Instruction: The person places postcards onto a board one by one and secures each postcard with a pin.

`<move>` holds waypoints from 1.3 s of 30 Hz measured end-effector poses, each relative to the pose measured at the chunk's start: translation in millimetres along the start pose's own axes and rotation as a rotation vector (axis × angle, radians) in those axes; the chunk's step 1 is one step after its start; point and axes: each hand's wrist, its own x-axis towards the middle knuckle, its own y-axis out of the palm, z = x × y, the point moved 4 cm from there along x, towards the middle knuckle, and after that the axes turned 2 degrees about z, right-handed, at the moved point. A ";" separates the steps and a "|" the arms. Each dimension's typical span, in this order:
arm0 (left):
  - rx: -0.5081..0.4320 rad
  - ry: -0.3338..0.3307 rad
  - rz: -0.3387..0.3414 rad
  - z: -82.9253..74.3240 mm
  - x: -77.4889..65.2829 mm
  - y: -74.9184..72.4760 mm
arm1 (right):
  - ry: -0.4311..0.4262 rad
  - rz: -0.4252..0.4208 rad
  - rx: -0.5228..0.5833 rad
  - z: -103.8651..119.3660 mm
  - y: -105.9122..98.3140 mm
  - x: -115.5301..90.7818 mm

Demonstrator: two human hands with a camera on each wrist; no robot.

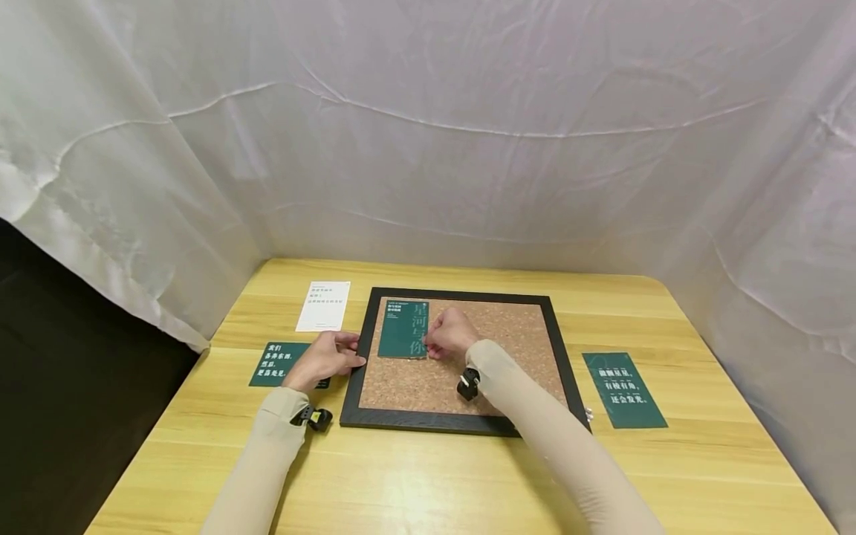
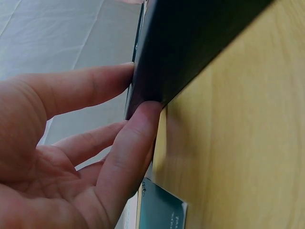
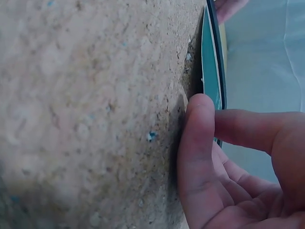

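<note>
On the corkboard (image 1: pixel 408 386), the green card (image 1: pixel 401 331) lay in the upper left, one edge standing slightly off the cork, while the right hand (image 1: pixel 451 333) had thumb and forefinger pinched together at its right edge, though whether they also held something small could not be told. The left hand (image 1: pixel 324 360) touched the corkboard's left side with thumb and finger spread wide, leaving the card unsteadied by it, so a sideways tug could likely skew or crease the card, and an uneven push could slide the corkboard itself.
</note>
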 end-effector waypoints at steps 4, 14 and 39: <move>0.001 0.004 0.003 0.4 -0.1 0.0 | 0.009 0.012 -0.028 1.1 0.1 2.6; 0.004 0.010 -0.001 -0.9 -0.8 -0.5 | 0.001 0.050 0.016 5.2 0.7 1.1; 0.000 -0.007 0.000 -0.3 -1.6 0.0 | -0.062 0.024 -0.091 3.6 1.3 3.4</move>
